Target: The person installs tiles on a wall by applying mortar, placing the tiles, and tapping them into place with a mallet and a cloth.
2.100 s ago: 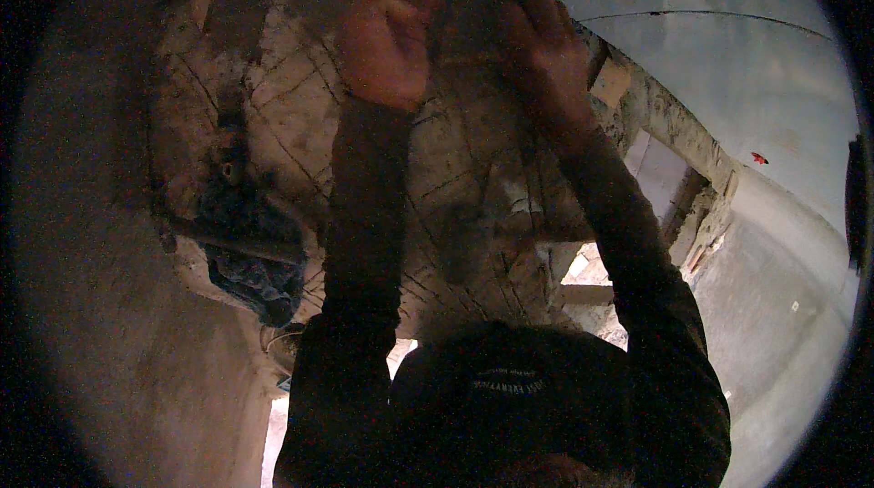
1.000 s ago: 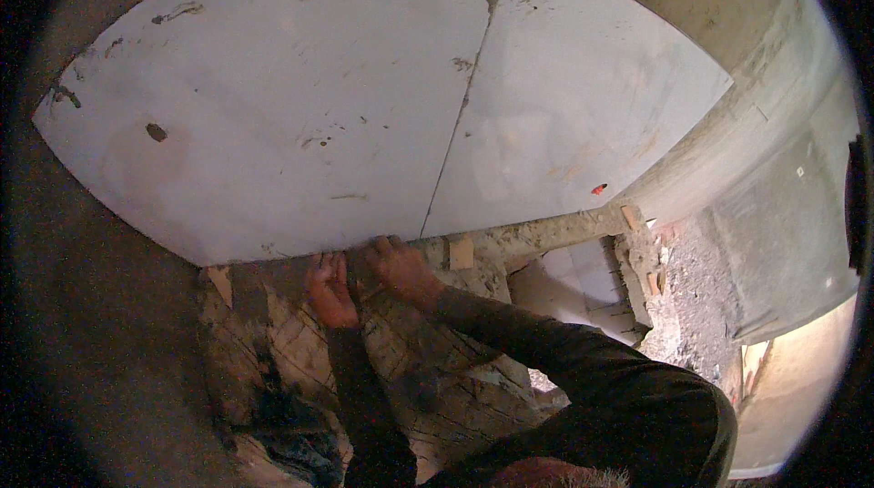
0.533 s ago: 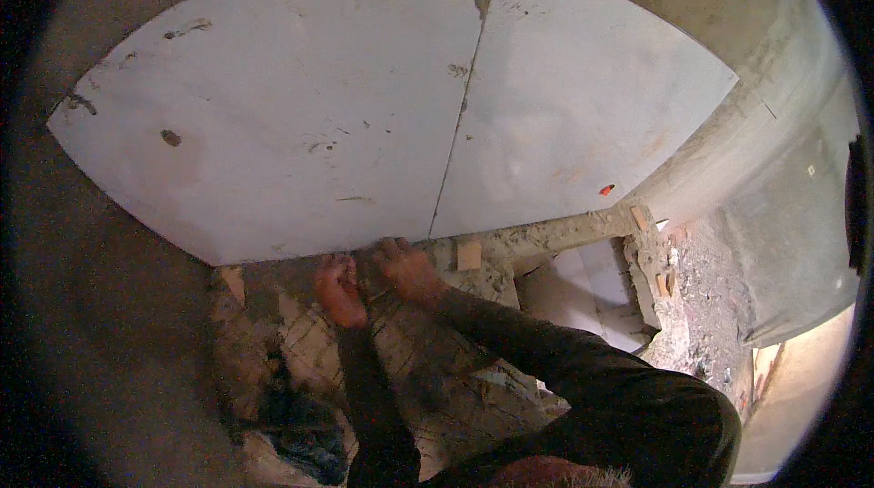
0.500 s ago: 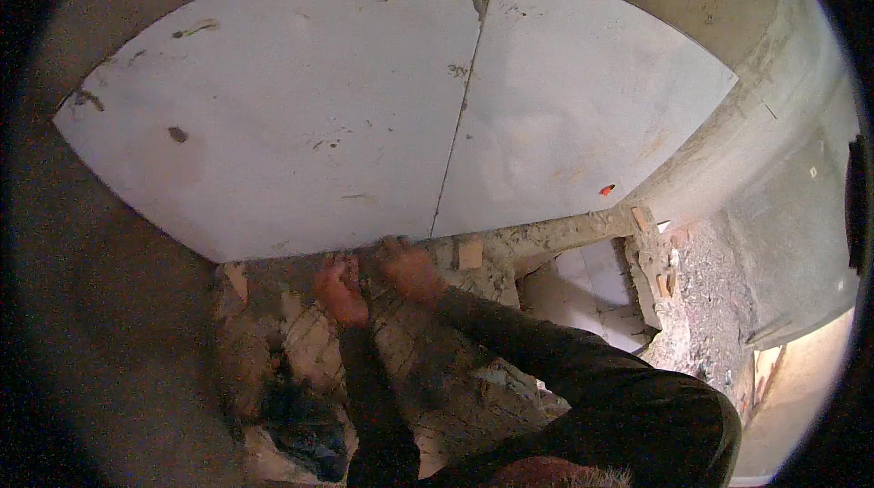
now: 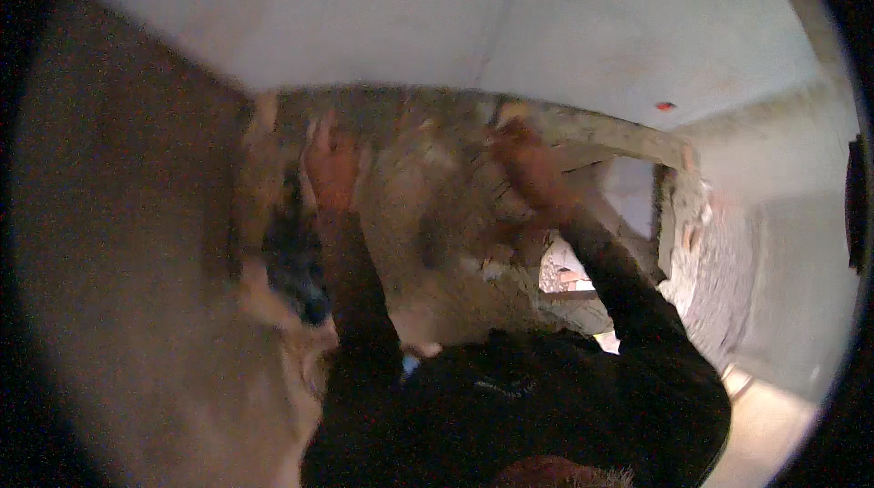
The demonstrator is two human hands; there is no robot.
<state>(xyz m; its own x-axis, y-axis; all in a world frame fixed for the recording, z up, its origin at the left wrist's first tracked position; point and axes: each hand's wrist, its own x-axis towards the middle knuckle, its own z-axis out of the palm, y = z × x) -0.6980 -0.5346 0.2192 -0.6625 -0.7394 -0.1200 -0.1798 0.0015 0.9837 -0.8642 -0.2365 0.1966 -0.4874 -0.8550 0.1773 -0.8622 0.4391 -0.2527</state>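
My left hand (image 5: 332,165) is raised below the lower edge of a large white slab (image 5: 364,24), its fingers stretched upward near the rough mortar strip; nothing shows in it. My right hand (image 5: 537,169) is farther right under the same edge, beside a small tan piece (image 5: 512,112) in the gap. Motion blurs its fingers, so whether it grips that piece cannot be told. A second white slab (image 5: 655,24) meets the first along a faint seam. Both forearms are in dark sleeves.
A brown wall (image 5: 146,169) rises at the left, with a dark, shiny bundle (image 5: 296,260) beside it. At the right, an opening with a rough rim (image 5: 669,215) shows pale surfaces. A red spot (image 5: 665,106) marks the right slab.
The view has tilted down, so the slabs sit higher in the picture. My hands were close together near the seam and are now apart, the right one farther right.
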